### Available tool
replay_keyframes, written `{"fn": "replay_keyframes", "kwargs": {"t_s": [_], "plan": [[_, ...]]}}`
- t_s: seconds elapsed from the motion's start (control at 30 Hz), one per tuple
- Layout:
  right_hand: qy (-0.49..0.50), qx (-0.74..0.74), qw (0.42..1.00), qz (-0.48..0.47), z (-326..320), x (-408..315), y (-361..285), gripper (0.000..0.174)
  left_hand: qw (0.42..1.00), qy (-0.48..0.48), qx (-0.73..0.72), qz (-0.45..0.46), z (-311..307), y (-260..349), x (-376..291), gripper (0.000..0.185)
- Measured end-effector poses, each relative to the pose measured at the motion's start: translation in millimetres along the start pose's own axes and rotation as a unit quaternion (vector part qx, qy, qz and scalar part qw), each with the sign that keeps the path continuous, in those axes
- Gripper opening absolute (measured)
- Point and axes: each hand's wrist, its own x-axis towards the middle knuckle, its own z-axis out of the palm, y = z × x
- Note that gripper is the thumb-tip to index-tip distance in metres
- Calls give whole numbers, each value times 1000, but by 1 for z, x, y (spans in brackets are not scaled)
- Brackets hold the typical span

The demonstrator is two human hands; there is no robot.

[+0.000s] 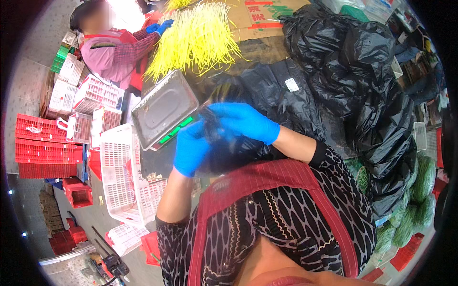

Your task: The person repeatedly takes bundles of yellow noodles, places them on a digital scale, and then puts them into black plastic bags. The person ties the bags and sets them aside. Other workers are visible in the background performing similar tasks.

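Observation:
My left hand (193,148), in a blue glove, grips the gathered neck of a black plastic bag (229,157) close to my apron. On the other side of the neck is my right hand (243,119), also gloved in blue, its fingers blurred and closed around the plastic. What the bag holds is hidden. Beside my left hand stands a weighing scale (166,109) with a metal pan and a lit green display. Black plastic sheeting bearing a white label (291,85) lies beyond my right hand. Long yellow vegetable stems (200,39) are spread out at the table's far side.
A co-worker (111,53) in blue gloves handles the yellow stems. Filled black bags (357,71) are heaped at the right. White crates (120,175) and red crates (48,146) stand at the left. Wrapped green vegetables (408,211) lie low at the right.

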Motion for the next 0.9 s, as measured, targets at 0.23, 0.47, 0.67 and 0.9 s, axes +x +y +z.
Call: {"fn": "replay_keyframes", "kwargs": {"t_s": [0.23, 0.47, 0.67, 0.9], "plan": [[-167, -325, 909, -201, -6, -30, 25, 20, 939, 244, 243, 20, -69, -63, 56, 12], [65, -441, 875, -189, -31, -4, 4, 61, 973, 139, 164, 83, -32, -78, 63, 13], [-103, -450, 878, -128, -27, 48, 30, 22, 952, 52, 93, 286, -18, 42, 64, 24], [397, -469, 784, -88, -123, -98, -186, 37, 989, 90, -68, 95, -133, 2, 69, 32]]}}
